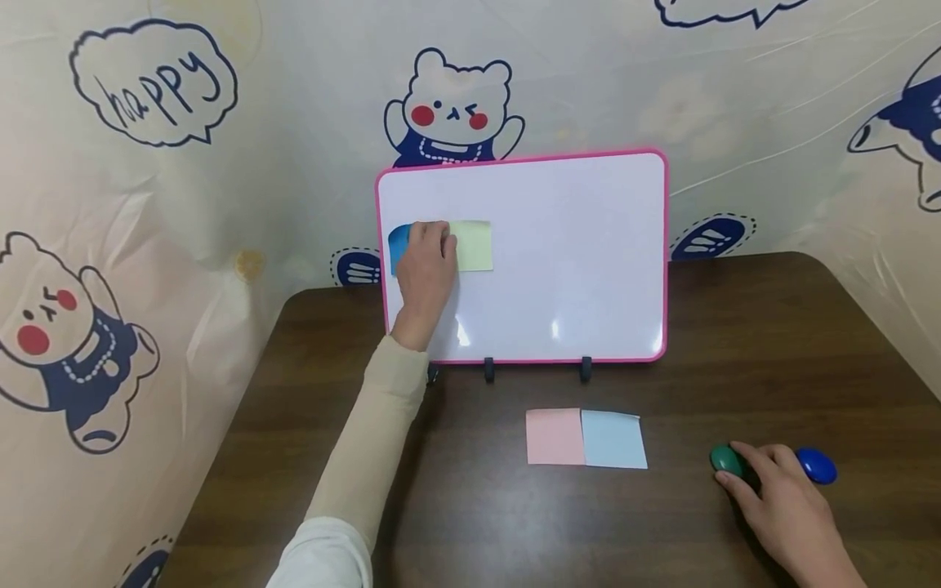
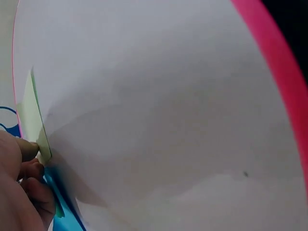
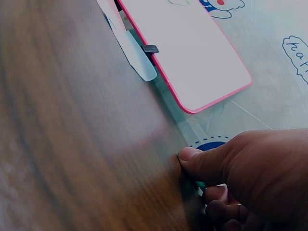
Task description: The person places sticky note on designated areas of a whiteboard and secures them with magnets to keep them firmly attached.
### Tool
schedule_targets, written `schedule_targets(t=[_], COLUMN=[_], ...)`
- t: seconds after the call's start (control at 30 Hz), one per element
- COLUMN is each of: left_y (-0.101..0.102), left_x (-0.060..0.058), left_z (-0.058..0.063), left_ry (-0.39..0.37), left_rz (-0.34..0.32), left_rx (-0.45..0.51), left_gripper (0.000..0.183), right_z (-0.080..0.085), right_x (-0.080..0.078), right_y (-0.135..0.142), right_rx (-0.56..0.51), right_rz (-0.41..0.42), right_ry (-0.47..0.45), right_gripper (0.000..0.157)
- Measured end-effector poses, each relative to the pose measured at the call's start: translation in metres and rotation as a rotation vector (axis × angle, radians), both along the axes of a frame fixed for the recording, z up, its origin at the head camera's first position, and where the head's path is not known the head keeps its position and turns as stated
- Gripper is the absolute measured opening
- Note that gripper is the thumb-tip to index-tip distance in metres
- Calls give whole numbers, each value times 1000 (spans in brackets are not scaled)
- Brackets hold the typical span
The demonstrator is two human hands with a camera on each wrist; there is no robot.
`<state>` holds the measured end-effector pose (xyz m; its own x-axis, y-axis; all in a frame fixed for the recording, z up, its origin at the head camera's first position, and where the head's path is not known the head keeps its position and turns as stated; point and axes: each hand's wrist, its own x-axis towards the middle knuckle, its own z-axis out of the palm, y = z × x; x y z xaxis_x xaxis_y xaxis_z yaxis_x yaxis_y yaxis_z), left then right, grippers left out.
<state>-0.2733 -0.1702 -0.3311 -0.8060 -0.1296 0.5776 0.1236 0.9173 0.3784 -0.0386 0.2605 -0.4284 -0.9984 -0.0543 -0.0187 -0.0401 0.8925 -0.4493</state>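
Note:
My left hand (image 1: 428, 265) touches a whiteboard (image 1: 573, 245) with a pink frame, over the place where a blue note (image 1: 398, 245) and a pale green note (image 1: 474, 245) lie side by side. In the left wrist view, bent fingertips (image 2: 30, 150) rest at the green note's (image 2: 33, 113) edge; a sliver of green shows below them over the blue note (image 2: 67, 216). Whether that hand holds anything is hidden. On the table at the right, my right hand (image 1: 787, 502) pinches a green round magnet (image 1: 726, 460) between thumb and forefinger. A blue round magnet (image 1: 818, 465) lies just beyond its knuckles.
A pink note (image 1: 555, 437) and a light blue note (image 1: 613, 439) lie edge to edge on the brown table (image 1: 456, 490). Dark stand feet (image 1: 586, 369) support the board's lower edge. Behind it hangs a printed curtain (image 1: 309, 122).

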Motion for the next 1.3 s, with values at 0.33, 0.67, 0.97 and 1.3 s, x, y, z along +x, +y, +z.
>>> schedule_targets(t=[0.33,0.67,0.97,1.3], left_y=[-4,-9,-12,-12], left_x=[10,16,18,19], left_z=[-2,1,0,0], left_ry=[-53,-114,-125,-130], left_rz=[-103,-112,-124,-130], left_rx=[-191,-221,-239,-236], left_gripper=[46,51,53,54], right_z=[3,5,4,12], right_x=[1,0,-1,-3], right_y=[1,-2,-6,-13], right_rx=[6,17,-3,-7], right_rz=[7,-7,-17,-50], right_ry=[7,26,57,56], right_gripper=[57,57,57,58])
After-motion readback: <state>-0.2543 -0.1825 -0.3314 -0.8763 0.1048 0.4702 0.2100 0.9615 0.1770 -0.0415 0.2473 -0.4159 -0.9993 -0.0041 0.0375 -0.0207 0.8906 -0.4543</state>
